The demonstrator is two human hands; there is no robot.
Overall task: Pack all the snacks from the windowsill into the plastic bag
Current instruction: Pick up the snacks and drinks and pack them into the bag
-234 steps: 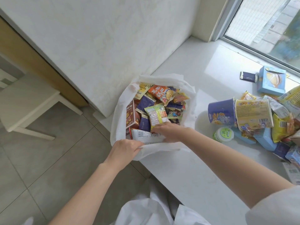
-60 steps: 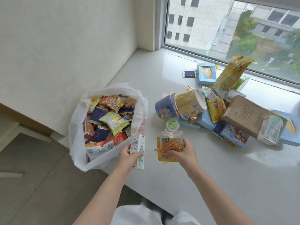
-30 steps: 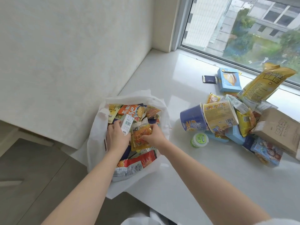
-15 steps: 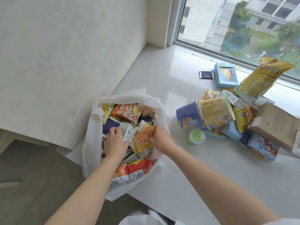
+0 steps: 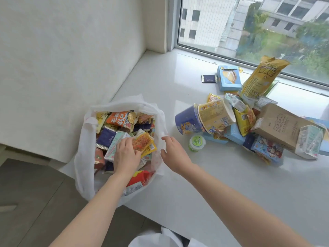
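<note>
The right hand (image 5: 173, 154) is leaving the plastic bag (image 5: 85, 139), fingers relaxed and holding nothing, its orange packet (image 5: 143, 142) now dropped inside; the left hand (image 5: 126, 155) is pressing that packet down with flat fingers. Many snacks (image 5: 249, 122) are waiting on the windowsill (image 5: 222, 184) to the right.

The plastic bag (image 5: 83, 139) sits at the windowsill's (image 5: 222, 193) left front edge, full of snack packets. The left hand (image 5: 127, 154) lies inside it on the packets; the right hand (image 5: 175, 154) is just beside the bag's right rim. Right of the bag, two cups (image 5: 204, 120) lie on their sides against a snack pile (image 5: 263, 129), a small tub (image 5: 196, 142) before them. A box (image 5: 229, 78) and a flat packet (image 5: 209, 78) lie behind, near the window.
</note>
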